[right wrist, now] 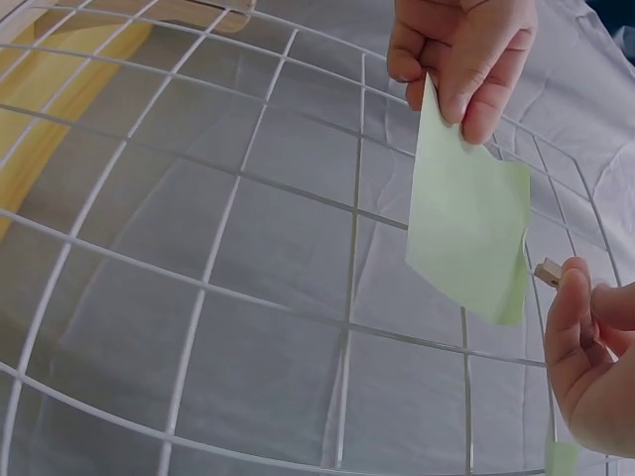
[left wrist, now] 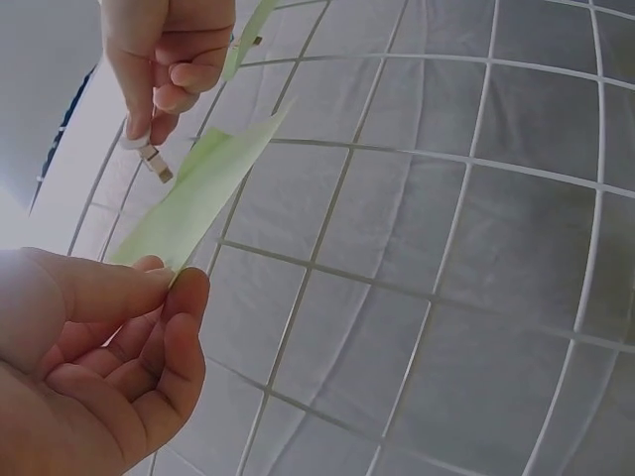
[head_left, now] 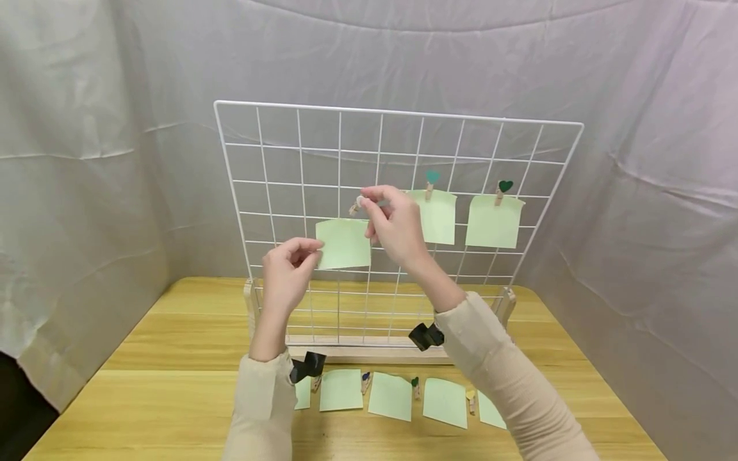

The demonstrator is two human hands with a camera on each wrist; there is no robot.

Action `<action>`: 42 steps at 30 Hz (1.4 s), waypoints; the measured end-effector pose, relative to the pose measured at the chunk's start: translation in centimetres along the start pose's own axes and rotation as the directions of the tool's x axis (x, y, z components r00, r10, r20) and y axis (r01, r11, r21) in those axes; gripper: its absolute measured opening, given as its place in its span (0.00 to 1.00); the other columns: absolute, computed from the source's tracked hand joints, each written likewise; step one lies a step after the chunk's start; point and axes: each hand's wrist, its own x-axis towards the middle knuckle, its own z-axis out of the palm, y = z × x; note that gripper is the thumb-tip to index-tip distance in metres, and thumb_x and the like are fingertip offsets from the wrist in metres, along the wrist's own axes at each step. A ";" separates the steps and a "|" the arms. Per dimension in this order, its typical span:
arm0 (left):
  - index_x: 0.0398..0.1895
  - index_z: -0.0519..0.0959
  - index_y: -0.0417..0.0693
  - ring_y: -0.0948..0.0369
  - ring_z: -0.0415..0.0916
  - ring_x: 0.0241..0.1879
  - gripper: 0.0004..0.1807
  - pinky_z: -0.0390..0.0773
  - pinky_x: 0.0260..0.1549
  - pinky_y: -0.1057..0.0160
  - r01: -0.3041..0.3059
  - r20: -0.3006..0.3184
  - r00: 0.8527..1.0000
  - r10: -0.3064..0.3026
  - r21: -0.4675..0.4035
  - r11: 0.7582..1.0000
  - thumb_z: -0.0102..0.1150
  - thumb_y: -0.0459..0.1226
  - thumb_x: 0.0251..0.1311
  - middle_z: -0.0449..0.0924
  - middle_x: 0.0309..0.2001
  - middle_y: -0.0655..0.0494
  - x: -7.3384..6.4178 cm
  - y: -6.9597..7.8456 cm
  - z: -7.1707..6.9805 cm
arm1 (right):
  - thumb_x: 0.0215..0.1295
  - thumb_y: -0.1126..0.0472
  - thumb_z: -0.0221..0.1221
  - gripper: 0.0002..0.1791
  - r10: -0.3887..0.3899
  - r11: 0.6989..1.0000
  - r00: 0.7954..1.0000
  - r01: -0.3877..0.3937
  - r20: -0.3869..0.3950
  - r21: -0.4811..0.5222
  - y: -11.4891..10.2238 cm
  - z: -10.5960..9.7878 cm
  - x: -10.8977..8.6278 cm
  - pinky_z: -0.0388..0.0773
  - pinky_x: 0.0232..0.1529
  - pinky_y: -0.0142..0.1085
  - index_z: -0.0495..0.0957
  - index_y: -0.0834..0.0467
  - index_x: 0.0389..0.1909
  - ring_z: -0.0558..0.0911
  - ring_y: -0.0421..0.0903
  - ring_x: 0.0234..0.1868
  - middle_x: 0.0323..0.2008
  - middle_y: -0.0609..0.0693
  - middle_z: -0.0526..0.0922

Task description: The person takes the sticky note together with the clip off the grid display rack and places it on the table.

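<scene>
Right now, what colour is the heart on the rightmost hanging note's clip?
Dark green heart, clearest in the head view.

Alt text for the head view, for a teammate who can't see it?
A person's left hand holds a green paper before a white wire grid while the right hand pinches a clothespin near the paper's top edge. Two clipped papers hang at right; others lie on the wooden table.

The square pale-green paper sheet (head_left: 344, 243) looks matt to me, the small pale clothespin (right wrist: 547, 273) plain wood, the white wire grid (head_left: 398, 113) smooth metal, the yellow tabletop (head_left: 173, 397) satiny wood, the grey drape (head_left: 369, 67) creased cloth.
</scene>
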 end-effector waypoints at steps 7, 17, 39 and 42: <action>0.33 0.80 0.36 0.64 0.68 0.20 0.06 0.67 0.20 0.73 0.016 -0.026 1.000 -0.015 0.035 0.999 0.57 0.26 0.51 0.78 0.25 0.47 -0.8 -0.3 -0.4 | 0.58 0.70 0.56 0.09 0.006 0.999 1.000 -0.005 -0.018 0.050 0.7 0.2 -0.7 0.73 0.13 0.32 0.77 0.72 0.38 0.73 0.41 0.12 0.31 0.57 0.73; 0.33 0.80 0.38 0.64 0.69 0.22 0.05 0.68 0.21 0.73 0.050 -0.032 0.998 -0.048 0.077 0.996 0.58 0.27 0.52 0.79 0.26 0.48 -1.8 -0.7 -1.0 | 0.56 0.74 0.55 0.09 0.007 0.999 1.000 -0.007 0.004 0.044 -1.5 0.4 -2.1 0.72 0.14 0.32 0.77 0.75 0.37 0.73 0.49 0.13 0.27 0.59 0.72; 0.32 0.79 0.33 0.66 0.70 0.22 0.06 0.69 0.21 0.74 0.116 -0.039 0.993 -0.115 0.036 0.993 0.56 0.22 0.51 0.79 0.28 0.43 -4.2 -3.0 -2.4 | 0.56 0.74 0.56 0.03 0.114 0.984 0.992 -0.119 0.047 0.136 -1.0 1.4 -4.8 0.72 0.13 0.33 0.73 0.73 0.31 0.72 0.50 0.12 0.18 0.57 0.76; 0.32 0.79 0.33 0.66 0.69 0.22 0.06 0.69 0.21 0.74 0.133 -0.038 0.991 -0.132 0.043 0.990 0.56 0.23 0.51 0.78 0.28 0.43 -4.5 -3.2 -2.5 | 0.55 0.76 0.55 0.02 0.125 0.976 0.991 -0.131 0.045 0.174 -0.7 1.5 -5.2 0.71 0.13 0.32 0.72 0.73 0.29 0.71 0.47 0.11 0.19 0.56 0.75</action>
